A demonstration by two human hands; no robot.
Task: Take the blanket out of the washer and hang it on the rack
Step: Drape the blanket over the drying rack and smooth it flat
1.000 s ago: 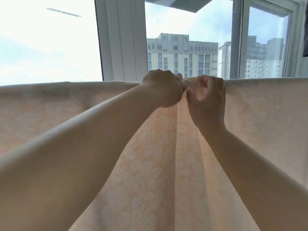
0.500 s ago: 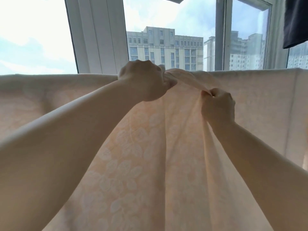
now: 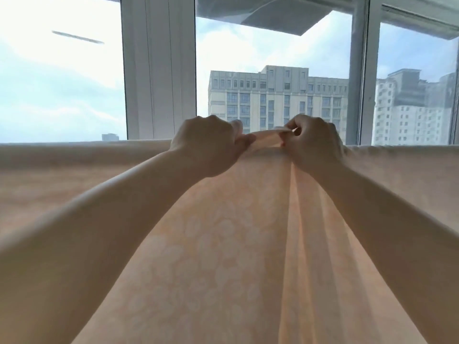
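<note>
We are looking out and slightly up from head height, both bare arms stretched forward to a pale peach blanket [image 3: 223,244] with a faint leaf pattern, which fills the lower half of the view. Its top edge runs level from one side of the frame to the other, so we judge it already draped over the rack, though the rack itself is hidden beneath the cloth and the washer is nowhere in sight. Our left hand [image 3: 208,147] has its fingers curled, thumb pressed to a raised ridge of fabric at the top fold. Our right hand [image 3: 314,142] sits just beside it, pinching the other end of that same ridge between thumb and fingers. A short band of cloth is held taut between the two hands, and long creases fall straight down from below the right hand. Behind stands a window frame [image 3: 159,70], with pale sky and tall buildings [image 3: 278,100] beyond. We judge this the finishing step: spreading the hung blanket. Next, we would likely draw the hands apart along the top edge to flatten the bunched fold.
</note>
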